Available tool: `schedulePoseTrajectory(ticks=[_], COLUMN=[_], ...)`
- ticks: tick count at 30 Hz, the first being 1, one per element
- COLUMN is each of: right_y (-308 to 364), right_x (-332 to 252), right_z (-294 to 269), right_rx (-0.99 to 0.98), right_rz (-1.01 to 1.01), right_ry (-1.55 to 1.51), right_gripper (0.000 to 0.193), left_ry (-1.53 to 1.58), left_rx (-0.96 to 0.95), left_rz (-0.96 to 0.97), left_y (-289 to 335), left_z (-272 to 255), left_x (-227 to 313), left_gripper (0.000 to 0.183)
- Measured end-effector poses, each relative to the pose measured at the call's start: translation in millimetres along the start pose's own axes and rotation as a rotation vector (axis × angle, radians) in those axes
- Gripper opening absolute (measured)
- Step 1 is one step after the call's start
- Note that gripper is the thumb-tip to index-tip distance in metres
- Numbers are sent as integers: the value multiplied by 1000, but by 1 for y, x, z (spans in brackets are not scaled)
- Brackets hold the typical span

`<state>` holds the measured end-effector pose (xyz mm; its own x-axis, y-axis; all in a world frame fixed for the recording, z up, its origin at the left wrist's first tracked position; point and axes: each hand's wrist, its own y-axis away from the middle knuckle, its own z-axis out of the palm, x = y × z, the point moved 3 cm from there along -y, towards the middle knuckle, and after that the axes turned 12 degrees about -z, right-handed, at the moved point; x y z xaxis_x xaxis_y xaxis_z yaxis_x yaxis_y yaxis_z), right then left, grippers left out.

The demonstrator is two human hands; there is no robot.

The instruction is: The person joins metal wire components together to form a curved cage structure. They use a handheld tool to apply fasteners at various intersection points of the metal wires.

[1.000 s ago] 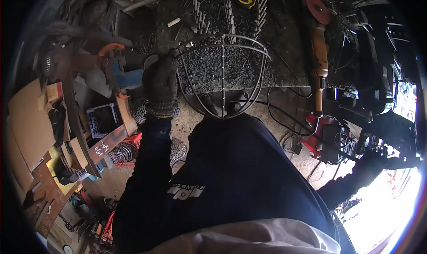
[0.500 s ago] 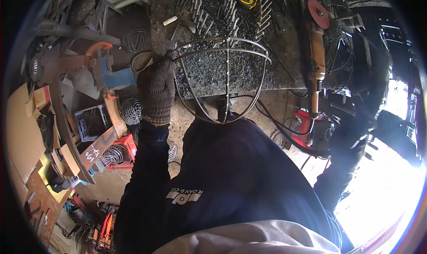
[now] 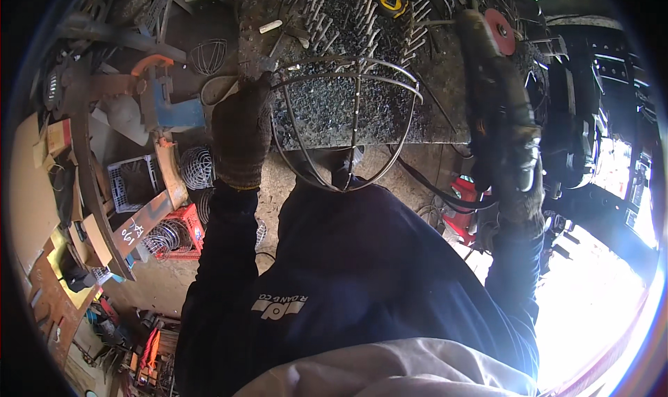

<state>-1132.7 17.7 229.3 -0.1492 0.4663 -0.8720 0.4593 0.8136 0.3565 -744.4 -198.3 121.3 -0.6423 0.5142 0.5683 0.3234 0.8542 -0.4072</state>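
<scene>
A bare wire frame of bent metal rods point(image 3: 358, 105), shaped like half a basket, stands at the near edge of the dark, grit-strewn workbench point(image 3: 445, 118). Closed at its left end, my gloved left hand point(image 3: 240, 136) grips the frame where the curved rods meet. My gloved right hand point(image 3: 518, 167), smeared by motion, is wrapped round a long dark tool point(image 3: 490, 63) on the bench's right side. A thin rod point(image 3: 437, 22) sticks out leftward by the tool's far end. Behind them an angle grinder's red disc point(image 3: 501, 32) shows; its body is mostly covered.
Rows of upright metal pegs point(image 3: 365, 21) stand on the bench's far side, with a yellow tape measure point(image 3: 393, 4) beside them. A black cable point(image 3: 438, 192) loops below the bench near a red machine point(image 3: 460, 209). Round wire baskets point(image 3: 198, 166) and a white crate point(image 3: 132, 181) lie left.
My right hand has come in leftward from the far right with the long dark tool, now covering the grinder's body. The left hand keeps its grip; the frame has hardly moved.
</scene>
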Motion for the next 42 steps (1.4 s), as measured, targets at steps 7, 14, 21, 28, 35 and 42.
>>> schedulePoseTrajectory(ticks=[7,14,21,28,35,42], right_y=[1,-23,-18,-23,-16,-26], right_x=[-59,-27,-56,-40,-60,-36], right_z=[50,56,60,55,61,51], right_rx=[-181,-271,-258,-316,-296,-330], right_rz=[-137,-605,-547,-568,-561,-638], right_ry=[224,262,652,510,618,636], right_gripper=[66,68,68,64,61,60], left_ry=[-114,-81,-134,-76,-86,-120], left_rx=[-13,23,9,1,52,56], left_rz=[-10,29,9,3,27,48], left_y=[6,6,5,-1,5,7], left_z=[0,8,3,-1,2,6], left_x=[-2,-11,-3,3,-2,-8], left_gripper=[44,45,41,39,41,42])
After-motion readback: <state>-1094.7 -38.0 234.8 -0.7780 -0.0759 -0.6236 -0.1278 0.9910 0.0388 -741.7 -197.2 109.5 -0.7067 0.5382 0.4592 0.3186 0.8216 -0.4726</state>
